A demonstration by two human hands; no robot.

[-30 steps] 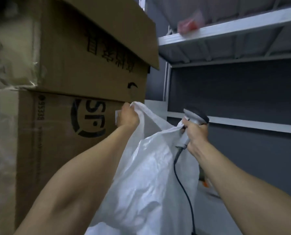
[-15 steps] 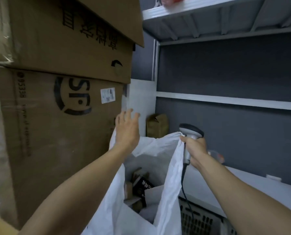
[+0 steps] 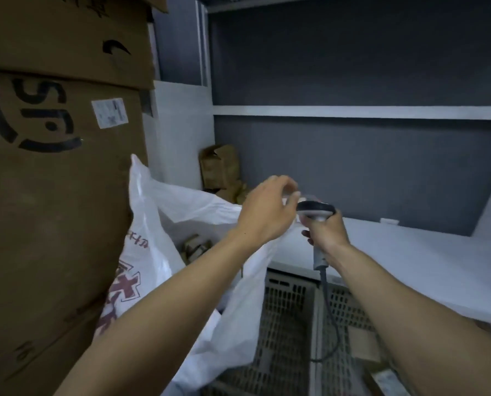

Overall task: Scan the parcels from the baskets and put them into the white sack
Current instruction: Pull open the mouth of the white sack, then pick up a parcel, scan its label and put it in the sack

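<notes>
The white sack [image 3: 158, 212] with red print stands with its mouth wide against the cardboard boxes on the left. Small parcels [image 3: 195, 247] lie inside it. My right hand [image 3: 325, 232] grips the handle of a grey barcode scanner [image 3: 315, 209], and the sack's right rim rises to that hand. My left hand [image 3: 267, 214] hovers over the same rim, just left of the scanner head. Its fingers are loosely curled and I see nothing in them. The scanner's cable [image 3: 331, 315] hangs down over the grey slotted baskets [image 3: 288, 307], where brown parcels [image 3: 362, 347] lie at the lower right.
Tall stacked cardboard boxes [image 3: 55, 195] wall off the left side. A white shelf board [image 3: 410, 252] runs to the right above the baskets. A small brown carton [image 3: 220, 164] stands in the back corner against the dark wall.
The view dropped from the upper shelves to the sack and baskets. My left hand let go of the sack's left rim and swung right to the scanner. The sack now stands lower with its mouth wide.
</notes>
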